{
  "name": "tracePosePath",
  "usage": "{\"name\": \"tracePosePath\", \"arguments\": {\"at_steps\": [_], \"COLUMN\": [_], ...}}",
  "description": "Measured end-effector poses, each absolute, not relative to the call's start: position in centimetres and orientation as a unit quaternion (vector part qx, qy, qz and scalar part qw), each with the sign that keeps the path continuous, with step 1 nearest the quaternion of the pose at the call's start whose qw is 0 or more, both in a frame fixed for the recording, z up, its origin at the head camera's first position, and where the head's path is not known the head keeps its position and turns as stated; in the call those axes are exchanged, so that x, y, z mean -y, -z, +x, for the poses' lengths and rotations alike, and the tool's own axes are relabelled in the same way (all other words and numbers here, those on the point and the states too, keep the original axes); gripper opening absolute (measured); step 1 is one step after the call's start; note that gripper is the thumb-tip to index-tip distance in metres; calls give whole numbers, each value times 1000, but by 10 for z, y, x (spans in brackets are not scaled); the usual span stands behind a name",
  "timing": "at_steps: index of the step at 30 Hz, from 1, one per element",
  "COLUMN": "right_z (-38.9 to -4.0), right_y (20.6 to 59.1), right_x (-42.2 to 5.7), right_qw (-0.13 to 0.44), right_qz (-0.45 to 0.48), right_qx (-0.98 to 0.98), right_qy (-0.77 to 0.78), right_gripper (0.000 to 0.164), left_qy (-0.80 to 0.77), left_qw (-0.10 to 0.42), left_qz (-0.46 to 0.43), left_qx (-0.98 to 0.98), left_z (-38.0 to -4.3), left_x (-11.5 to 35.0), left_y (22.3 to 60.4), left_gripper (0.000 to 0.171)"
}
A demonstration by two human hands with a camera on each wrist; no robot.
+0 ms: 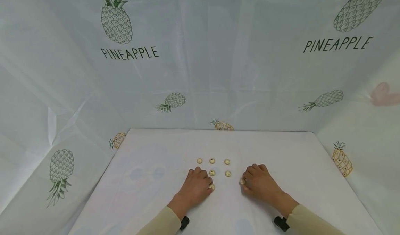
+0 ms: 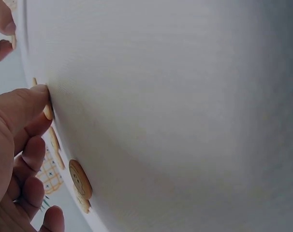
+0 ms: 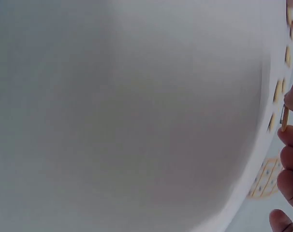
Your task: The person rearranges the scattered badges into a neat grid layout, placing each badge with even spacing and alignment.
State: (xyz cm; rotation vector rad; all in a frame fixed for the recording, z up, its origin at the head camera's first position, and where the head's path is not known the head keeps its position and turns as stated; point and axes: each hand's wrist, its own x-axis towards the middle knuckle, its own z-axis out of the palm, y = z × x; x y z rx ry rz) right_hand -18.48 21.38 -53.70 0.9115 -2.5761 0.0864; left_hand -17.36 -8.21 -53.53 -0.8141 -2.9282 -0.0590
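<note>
My left hand [image 1: 194, 187] pinches a small round wooden disc [image 1: 212, 187] between thumb and forefinger at the table surface. In the left wrist view the thumb hides part of this disc [image 2: 48, 111]. To the right, my right hand [image 1: 260, 183] pinches a similar disc [image 1: 242, 182] by its edge; the right wrist view shows it edge-on, the disc [image 3: 285, 117] between thumb and forefinger. Several more wooden discs lie flat in rough rows beyond and between the hands, including a top-left disc [image 1: 199, 161] and a right-hand disc [image 1: 228, 173]. One disc [image 2: 80, 179] bears dark face-like marks.
A white cloth covers the table [image 1: 150, 172]. Pale curtain-like sheeting [image 1: 200, 54] with printed pineapples stands behind and along both sides. Dark wrist-worn devices, such as the right one [image 1: 281, 223], sit beside the light sleeves.
</note>
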Motion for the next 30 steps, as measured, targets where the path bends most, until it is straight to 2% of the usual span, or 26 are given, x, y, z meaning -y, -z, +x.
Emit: {"name": "tracePosePath", "arguments": {"at_steps": [11, 30], "right_z": [-181, -180], "right_y": [547, 551], "right_x": [-183, -175], "right_qw": [198, 217], "right_qz": [347, 359], "right_qx": [916, 905], "right_qy": [-42, -67], "right_gripper": [20, 19], "left_qy": [18, 20], "left_qw": [67, 57], "left_qz": [-264, -257], "left_qx": [962, 965], "left_z": [-174, -174], "left_x": [80, 81], "left_y": [537, 539], "left_gripper": [20, 21]}}
